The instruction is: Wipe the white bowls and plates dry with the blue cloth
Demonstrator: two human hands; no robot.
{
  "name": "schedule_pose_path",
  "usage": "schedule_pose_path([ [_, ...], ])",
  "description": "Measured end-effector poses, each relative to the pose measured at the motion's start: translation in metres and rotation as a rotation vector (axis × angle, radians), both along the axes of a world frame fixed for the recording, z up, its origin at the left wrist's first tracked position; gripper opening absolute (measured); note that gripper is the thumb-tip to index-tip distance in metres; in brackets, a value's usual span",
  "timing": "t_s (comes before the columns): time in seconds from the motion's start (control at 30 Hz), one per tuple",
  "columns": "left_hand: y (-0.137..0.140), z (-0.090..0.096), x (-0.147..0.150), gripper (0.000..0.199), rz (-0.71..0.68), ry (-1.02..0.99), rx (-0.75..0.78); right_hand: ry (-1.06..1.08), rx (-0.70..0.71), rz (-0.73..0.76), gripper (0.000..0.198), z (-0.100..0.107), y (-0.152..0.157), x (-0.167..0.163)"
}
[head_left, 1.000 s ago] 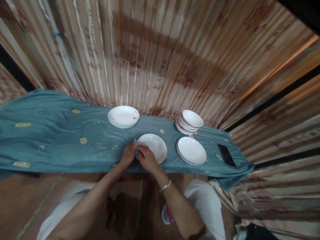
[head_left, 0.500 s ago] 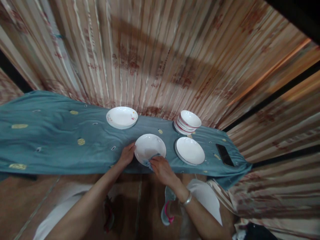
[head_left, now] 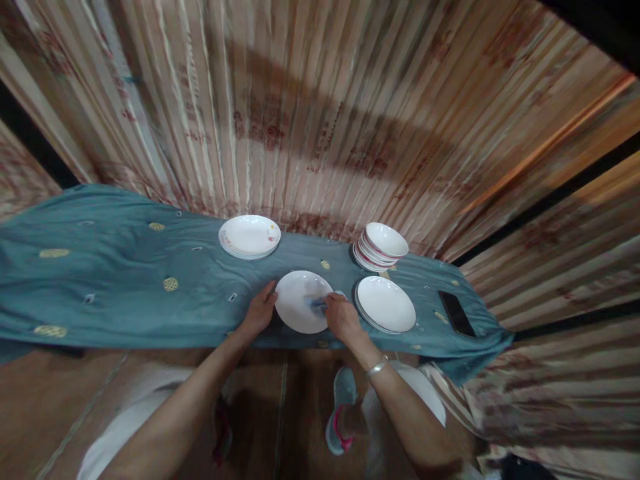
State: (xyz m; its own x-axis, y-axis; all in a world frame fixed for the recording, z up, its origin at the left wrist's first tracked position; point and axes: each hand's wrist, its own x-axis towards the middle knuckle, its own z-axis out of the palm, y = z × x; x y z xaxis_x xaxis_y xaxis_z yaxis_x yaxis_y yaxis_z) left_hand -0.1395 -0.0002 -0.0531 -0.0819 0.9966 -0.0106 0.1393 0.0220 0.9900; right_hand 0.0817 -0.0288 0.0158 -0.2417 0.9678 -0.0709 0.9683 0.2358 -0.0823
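Note:
A white plate (head_left: 295,303) lies near the front edge of the table, tilted slightly. My left hand (head_left: 261,308) grips its left rim, thumb on top and fingers underneath. In my right hand (head_left: 343,319) is a blue cloth (head_left: 317,303), blurred by motion, pressed against the right part of the plate. A silver bangle circles my right wrist. To the right of that hand stands a stack of white plates (head_left: 386,305). Behind and to the left is another stack of plates (head_left: 250,237) with a floral rim pattern.
Several nested white bowls (head_left: 386,241) with red bands stand at the back right. A black phone (head_left: 457,313) lies near the right end of the teal tablecloth (head_left: 125,287). A striped curtain (head_left: 300,120) hangs close behind the table.
My right hand and the cloth have moved from the plate's lower edge up to its right side. The left hand keeps its hold on the rim. The whole view has shifted slightly.

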Motion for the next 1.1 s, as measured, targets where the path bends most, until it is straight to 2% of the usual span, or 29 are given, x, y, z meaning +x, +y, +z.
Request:
schedule_pose_path([
  [0.1,0.000,-0.001,0.001,0.054,-0.094,0.008,0.066,-0.055,0.022,-0.027,0.030,-0.004,0.009,-0.003],
  [0.27,-0.001,0.000,0.001,0.053,-0.098,0.022,0.108,-0.059,0.083,-0.100,0.027,-0.011,0.028,-0.011],
  [0.4,-0.001,-0.001,0.002,0.052,-0.106,-0.006,0.084,0.001,0.120,-0.135,0.027,-0.017,0.044,-0.023],
  [0.57,0.000,-0.001,0.002,0.051,-0.103,-0.058,0.073,0.182,0.187,-0.110,0.032,-0.029,0.057,-0.040],
  [0.7,0.000,-0.002,0.002,0.050,-0.083,-0.055,0.069,0.257,0.193,-0.106,0.038,-0.038,0.061,-0.054],
  [0.83,0.000,-0.004,0.003,0.057,-0.093,-0.103,0.046,0.370,0.186,-0.129,0.045,-0.042,0.058,-0.068],
  [1.1,0.002,-0.005,0.002,0.055,-0.054,0.002,0.045,0.534,0.116,-0.028,0.048,-0.051,0.049,-0.085],
])
